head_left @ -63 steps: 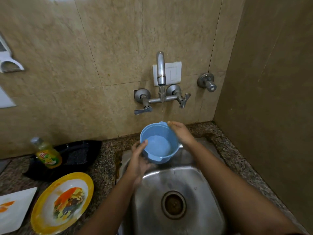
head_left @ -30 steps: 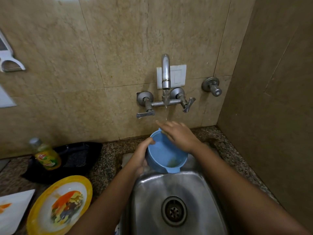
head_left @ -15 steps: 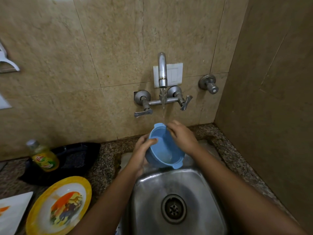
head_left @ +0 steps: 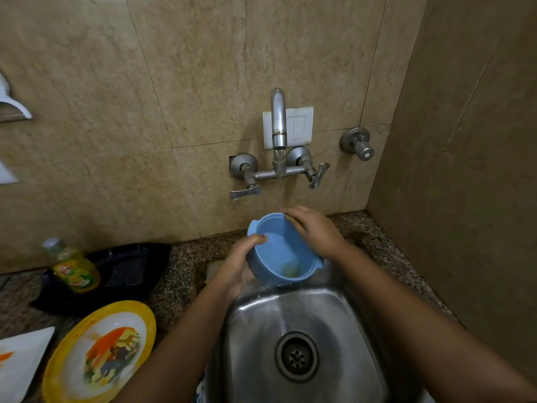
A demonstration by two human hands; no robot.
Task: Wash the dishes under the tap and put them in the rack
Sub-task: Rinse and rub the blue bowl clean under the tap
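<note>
The blue bowl [head_left: 279, 253] tilts to drain into the sink [head_left: 255, 330]; the left hand [head_left: 236, 269] fingers grip its rim; the right hand [head_left: 316, 231] fingers lie straight, steadying.

Dim, warm light; soft focus, edges bowed by wide-angle distortion.
</note>
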